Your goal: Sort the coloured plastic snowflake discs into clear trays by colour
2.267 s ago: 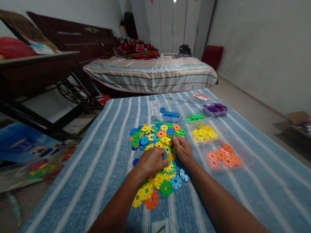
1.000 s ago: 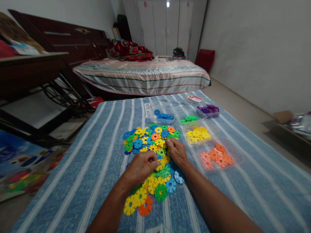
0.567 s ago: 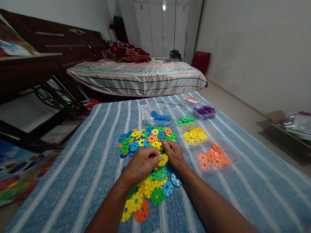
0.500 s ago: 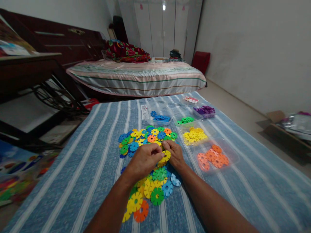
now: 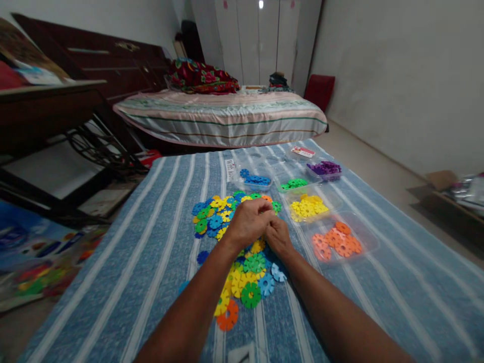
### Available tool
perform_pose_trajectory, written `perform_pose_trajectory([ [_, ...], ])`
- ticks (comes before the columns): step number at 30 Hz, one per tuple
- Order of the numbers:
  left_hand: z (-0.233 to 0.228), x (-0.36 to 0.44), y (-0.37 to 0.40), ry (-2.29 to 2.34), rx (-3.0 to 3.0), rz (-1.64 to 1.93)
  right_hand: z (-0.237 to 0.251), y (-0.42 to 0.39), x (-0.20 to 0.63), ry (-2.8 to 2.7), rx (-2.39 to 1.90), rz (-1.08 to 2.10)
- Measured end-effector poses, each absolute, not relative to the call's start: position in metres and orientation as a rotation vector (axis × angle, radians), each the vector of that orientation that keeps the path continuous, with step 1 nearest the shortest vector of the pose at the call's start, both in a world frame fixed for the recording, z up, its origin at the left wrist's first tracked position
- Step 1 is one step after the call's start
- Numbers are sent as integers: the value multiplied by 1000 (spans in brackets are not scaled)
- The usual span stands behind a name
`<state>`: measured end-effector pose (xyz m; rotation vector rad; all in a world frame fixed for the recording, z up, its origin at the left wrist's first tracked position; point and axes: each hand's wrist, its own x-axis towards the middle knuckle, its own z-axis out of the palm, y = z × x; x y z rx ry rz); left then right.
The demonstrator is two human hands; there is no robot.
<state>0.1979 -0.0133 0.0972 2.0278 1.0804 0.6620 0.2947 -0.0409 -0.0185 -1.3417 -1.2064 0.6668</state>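
Observation:
A pile of coloured flower-shaped plastic discs [image 5: 215,219] lies on a blue striped cloth [image 5: 151,252]. My left hand [image 5: 249,222] is raised just above the far part of the pile with its fingers curled shut. The yellow disc it pinched a moment ago is hidden inside them. My right hand [image 5: 279,238] rests on the pile right beside and partly under the left hand, its fingertips covered. Loose discs, among them a green disc [image 5: 250,294] and an orange disc [image 5: 228,316], lie nearer to me.
Clear trays stand to the right: an orange tray [image 5: 374,243], a yellow tray [image 5: 338,200], a green tray [image 5: 284,183], a purple tray [image 5: 340,175] and a blue tray [image 5: 269,184]. A bed [image 5: 223,116] lies beyond, a dark table [image 5: 45,106] to the left, a cardboard box [image 5: 440,179] on the right.
My left hand pinched a yellow disc out of the pile, then lifted and moved forward and to the right over my right hand. The right hand stayed on the pile.

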Motion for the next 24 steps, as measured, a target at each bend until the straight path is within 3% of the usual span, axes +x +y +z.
perform_pose_trajectory([
  [6,81,137,-46,1244,2056,393,-19,-43,295,-1217,-1403,634],
  [14,71,117,-83,1302,2229,-16,-16,-46,295,-1218,-1402,619],
  [24,65,115,-88,1279,2293,-93,-18,-45,296,-1213,-1393,620],
])
